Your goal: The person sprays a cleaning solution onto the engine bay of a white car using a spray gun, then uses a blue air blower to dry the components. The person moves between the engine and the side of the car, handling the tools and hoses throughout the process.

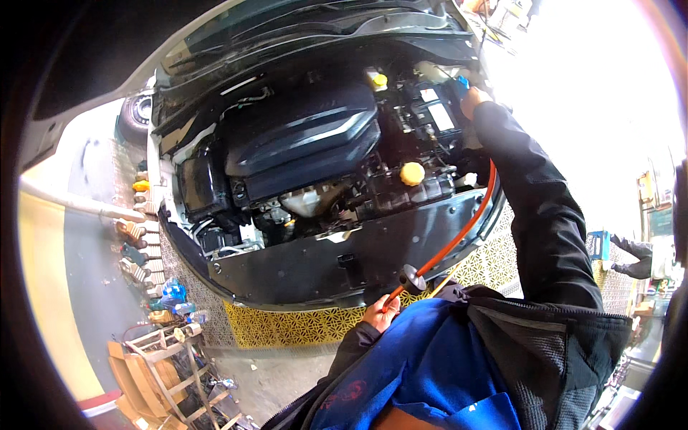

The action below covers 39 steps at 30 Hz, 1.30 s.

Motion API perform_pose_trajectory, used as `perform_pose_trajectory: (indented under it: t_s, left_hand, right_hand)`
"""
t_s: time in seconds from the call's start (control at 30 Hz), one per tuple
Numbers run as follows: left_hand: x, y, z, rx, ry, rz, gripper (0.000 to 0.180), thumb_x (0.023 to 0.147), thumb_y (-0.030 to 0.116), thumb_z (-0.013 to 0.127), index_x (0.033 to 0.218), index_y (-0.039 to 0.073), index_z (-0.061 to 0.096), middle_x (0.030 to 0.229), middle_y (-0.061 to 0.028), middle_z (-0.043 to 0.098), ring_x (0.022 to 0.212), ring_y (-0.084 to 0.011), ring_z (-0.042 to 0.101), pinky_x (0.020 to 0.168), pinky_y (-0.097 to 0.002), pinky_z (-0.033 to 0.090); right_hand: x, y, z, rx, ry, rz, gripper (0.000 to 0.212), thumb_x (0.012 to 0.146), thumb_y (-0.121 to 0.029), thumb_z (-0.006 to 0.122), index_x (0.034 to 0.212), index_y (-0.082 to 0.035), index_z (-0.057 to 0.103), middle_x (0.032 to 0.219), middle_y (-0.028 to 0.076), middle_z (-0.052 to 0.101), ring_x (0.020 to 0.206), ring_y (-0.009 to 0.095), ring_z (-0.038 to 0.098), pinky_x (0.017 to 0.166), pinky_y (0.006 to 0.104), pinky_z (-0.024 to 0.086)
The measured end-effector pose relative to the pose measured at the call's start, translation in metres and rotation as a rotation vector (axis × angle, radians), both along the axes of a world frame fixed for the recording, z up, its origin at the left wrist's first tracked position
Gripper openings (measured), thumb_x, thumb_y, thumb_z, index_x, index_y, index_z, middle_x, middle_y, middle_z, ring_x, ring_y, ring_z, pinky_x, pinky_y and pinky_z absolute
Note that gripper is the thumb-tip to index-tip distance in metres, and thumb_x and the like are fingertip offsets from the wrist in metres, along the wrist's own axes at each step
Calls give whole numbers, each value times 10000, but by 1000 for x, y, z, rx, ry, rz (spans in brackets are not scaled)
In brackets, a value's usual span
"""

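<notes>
My right hand (474,102) reaches to the far right corner of the engine bay. Its fingers are closed at a small blue piece (463,82), whose kind I cannot make out. Low in front of my body, my left hand (382,314) is wrapped round an orange hose (466,233). Just above that hand, a black round disc (412,279) sits on the hose. From there the hose curves up over the front panel (315,269) and passes out of sight by my right sleeve. Beside my right hand lies the black battery (438,115) with a white label.
A black engine cover (301,140) fills the middle of the bay, with a yellow cap (412,173) to its right. The raised hood (86,64) hangs at upper left. Cardboard (140,383) and a rack (188,373) stand lower left. Yellow grating (287,328) covers floor before the car.
</notes>
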State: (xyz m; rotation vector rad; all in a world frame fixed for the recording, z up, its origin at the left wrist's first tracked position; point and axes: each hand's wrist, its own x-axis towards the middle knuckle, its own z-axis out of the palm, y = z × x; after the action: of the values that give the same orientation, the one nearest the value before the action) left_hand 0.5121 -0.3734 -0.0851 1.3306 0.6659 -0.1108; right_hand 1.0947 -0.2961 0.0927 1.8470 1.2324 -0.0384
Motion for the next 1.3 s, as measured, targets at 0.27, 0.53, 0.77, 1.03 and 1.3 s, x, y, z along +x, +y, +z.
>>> perform_pose_trajectory:
  t_s: [0.27,0.53,0.77,1.03,1.3]
  left_hand:
    - [100,-102,7,287,-46,-43,324,966,332,548,1099,36,556,861,-44,640,776,-119,608,704,-273,495]
    - [135,-161,43,368,-21,209,244,932,179,568,1118,21,560,870,-50,642,770,-121,615,714,-265,497]
    - [147,-200,74,360,111,426,344,971,327,533,1124,24,588,793,-62,637,685,-150,650,647,-303,528]
    - [148,-209,72,380,125,325,349,985,336,534,1142,24,545,841,-52,614,787,-141,647,699,-288,530]
    - [158,-205,67,456,-27,340,261,955,169,564,1158,9,530,807,-28,597,701,-104,617,657,-243,513]
  right_hand:
    - [64,-88,-9,1061,649,-623,323,838,-235,656,997,45,648,902,248,686,832,378,688,711,441,543]
    - [109,-102,-49,1100,817,-595,344,828,-211,615,1029,69,622,1001,293,656,988,426,639,846,458,516]
    - [124,-74,-84,1122,854,-704,359,816,-242,629,1042,35,659,1078,272,653,1044,400,632,882,418,517]
    - [147,-92,-93,946,801,-646,306,834,-211,575,1022,5,685,1078,246,662,1054,388,630,888,428,511]
    - [139,-123,-69,977,1135,-481,323,841,-261,656,984,29,644,820,181,668,782,327,670,676,414,516]
